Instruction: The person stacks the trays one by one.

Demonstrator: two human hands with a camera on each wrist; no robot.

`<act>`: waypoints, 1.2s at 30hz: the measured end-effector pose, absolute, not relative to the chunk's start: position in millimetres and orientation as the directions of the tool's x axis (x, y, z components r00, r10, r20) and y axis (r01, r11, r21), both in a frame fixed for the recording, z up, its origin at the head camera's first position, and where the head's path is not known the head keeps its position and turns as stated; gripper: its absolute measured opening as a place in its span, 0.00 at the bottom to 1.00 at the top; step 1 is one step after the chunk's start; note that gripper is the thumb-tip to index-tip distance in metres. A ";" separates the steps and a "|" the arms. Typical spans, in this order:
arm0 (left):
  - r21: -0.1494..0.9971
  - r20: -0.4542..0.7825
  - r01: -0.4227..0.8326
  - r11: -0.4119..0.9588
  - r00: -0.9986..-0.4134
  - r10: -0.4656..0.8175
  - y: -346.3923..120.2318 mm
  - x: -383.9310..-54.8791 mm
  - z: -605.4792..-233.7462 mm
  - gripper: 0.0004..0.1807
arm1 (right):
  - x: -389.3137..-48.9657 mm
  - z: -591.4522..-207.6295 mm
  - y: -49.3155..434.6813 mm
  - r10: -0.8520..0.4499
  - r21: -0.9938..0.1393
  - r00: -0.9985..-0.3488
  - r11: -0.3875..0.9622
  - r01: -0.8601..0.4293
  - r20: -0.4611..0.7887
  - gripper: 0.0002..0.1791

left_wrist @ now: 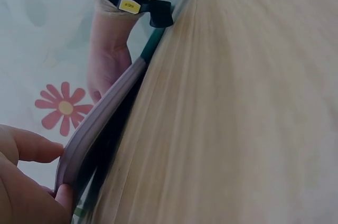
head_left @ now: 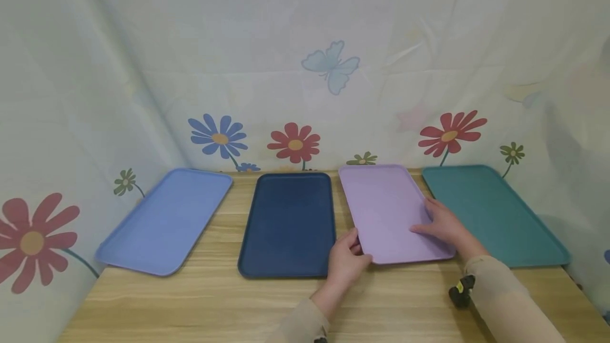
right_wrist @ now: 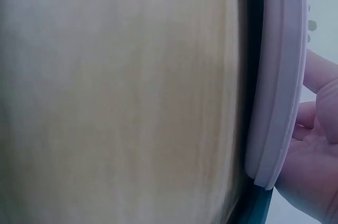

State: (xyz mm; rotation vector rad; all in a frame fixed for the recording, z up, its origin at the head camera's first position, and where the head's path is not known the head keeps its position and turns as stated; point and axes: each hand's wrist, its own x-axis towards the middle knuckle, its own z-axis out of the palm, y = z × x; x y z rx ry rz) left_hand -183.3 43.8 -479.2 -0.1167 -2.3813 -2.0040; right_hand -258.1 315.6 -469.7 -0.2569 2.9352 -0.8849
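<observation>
A beige cloth sleeve (head_left: 510,300) crosses the front of the brown wooden bench (head_left: 386,311). Its right hand (head_left: 445,225) lies at the right edge of a light purple, plastic-looking rectangular tray (head_left: 388,205), thumb on top; whether it grips cannot be told. The left hand (head_left: 344,261) pinches the tray's front left corner. The tray is near the bench's back edge, between flat rectangular dark blue (head_left: 289,221) and green (head_left: 500,216) trays.

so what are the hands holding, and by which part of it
The lilac rectangular tray: the left hand grips its near left corner, the right hand its right edge.
</observation>
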 end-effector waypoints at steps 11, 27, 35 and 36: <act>0.995 0.076 0.075 0.070 -0.997 -0.007 42.9 -180.9 -476.2 0.34 | -256.4 -473.2 321.1 -0.112 -0.673 -0.991 0.728 -0.129 0.070 0.55; 0.999 0.039 0.038 -0.024 -0.998 0.050 26.0 -184.7 -474.5 0.33 | -256.8 -466.7 320.4 -0.040 -0.752 -0.989 0.654 0.082 -0.142 0.46; 0.998 0.039 0.036 -0.060 -0.998 0.056 23.6 -184.2 -469.6 0.33 | -254.9 -465.8 318.2 -0.050 -0.748 -0.986 0.658 0.087 -0.159 0.50; 0.998 0.037 0.034 -0.062 -0.998 0.055 22.9 -184.5 -469.7 0.33 | -254.0 -465.4 317.7 -0.055 -0.751 -0.986 0.654 0.085 -0.159 0.49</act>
